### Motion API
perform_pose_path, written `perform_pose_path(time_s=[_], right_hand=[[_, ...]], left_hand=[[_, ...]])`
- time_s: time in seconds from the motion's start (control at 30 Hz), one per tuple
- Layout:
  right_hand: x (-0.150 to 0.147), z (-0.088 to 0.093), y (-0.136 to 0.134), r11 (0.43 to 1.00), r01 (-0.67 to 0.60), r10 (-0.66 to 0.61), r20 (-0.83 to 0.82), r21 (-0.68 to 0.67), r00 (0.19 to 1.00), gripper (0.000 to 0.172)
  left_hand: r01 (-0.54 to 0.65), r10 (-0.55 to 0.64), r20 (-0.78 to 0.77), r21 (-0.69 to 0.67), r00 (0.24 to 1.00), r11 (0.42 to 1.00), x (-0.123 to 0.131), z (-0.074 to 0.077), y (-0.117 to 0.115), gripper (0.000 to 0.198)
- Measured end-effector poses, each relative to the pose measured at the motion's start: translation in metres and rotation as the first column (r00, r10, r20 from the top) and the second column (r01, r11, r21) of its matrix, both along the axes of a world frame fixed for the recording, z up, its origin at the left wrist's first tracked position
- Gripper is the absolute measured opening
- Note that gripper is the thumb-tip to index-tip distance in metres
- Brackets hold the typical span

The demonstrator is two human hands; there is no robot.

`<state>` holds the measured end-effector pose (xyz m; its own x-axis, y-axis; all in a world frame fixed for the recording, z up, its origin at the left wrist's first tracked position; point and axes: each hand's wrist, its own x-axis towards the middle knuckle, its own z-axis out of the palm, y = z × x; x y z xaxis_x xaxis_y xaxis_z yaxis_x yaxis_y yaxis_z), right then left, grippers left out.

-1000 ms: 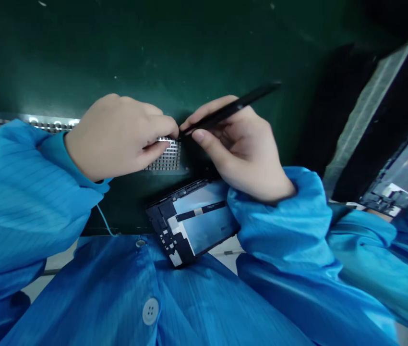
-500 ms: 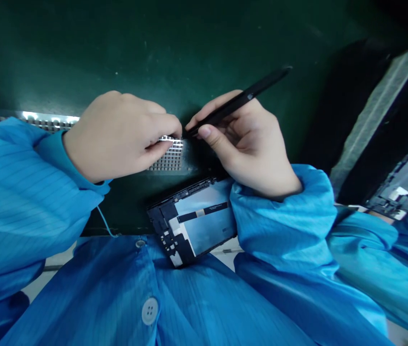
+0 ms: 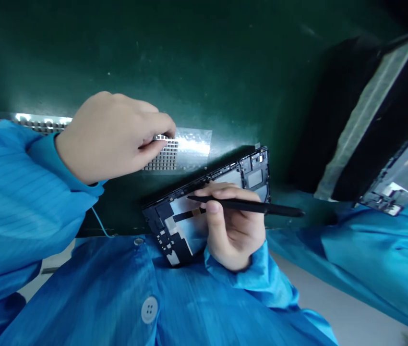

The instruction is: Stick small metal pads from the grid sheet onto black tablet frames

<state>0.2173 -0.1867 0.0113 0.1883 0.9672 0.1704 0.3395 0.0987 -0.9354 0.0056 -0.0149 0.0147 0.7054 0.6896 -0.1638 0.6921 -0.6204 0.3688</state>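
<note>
My left hand (image 3: 117, 134) is closed, thumb and forefinger pinching the edge of a sheet of small grey square pads (image 3: 162, 157) on clear film. Part of the sheet is hidden under that hand and sleeve; its bare film end (image 3: 193, 144) sticks out to the right. In my right hand (image 3: 236, 228) are slim black tweezers (image 3: 247, 205), gripped like a pen, their points above the opened tablet (image 3: 161, 214). Whether anything sits at those points is too small to tell. The tablet lies tilted near my body, showing its dark frame and silvery inner panel, partly covered by my right hand.
The green table mat (image 3: 197, 57) spreads beneath everything. On the right stand a black block (image 3: 319, 115) and another opened device (image 3: 391, 192) with a pale strip. A neighbouring person's blue sleeve (image 3: 362, 240) reaches in from the right.
My right hand has moved with the tweezers from the pad sheet's end down over the tablet. My left hand keeps its pinch. The neighbour's sleeve has shifted.
</note>
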Motion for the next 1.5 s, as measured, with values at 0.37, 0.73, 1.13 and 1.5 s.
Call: perform_pose_path(time_s=[0.37,0.73,1.13,1.5], right_hand=[[0.004,0.01,0.005,0.986,-0.164,0.153,0.214,0.034,0.965,0.037],[0.041,-0.003,0.133,0.853,-0.476,0.501,0.08,-0.213,0.862,0.022],[0.042,-0.001,0.138,0.847,-0.463,0.494,0.07,-0.261,0.866,0.033],[0.049,-0.011,0.029,0.968,0.196,-0.201,0.011,0.159,0.98,0.006]], left_hand=[[-0.009,0.007,-0.061,-0.036,0.998,0.999,0.0,0.004,0.001,0.05],[0.025,-0.026,-0.044,-0.031,0.999,0.999,0.002,0.006,0.001,0.047],[0.019,-0.02,-0.064,-0.02,0.998,1.0,0.002,0.003,0.0,0.048],[0.0,-0.001,-0.013,-0.053,1.0,0.999,-0.004,0.001,0.001,0.063]])
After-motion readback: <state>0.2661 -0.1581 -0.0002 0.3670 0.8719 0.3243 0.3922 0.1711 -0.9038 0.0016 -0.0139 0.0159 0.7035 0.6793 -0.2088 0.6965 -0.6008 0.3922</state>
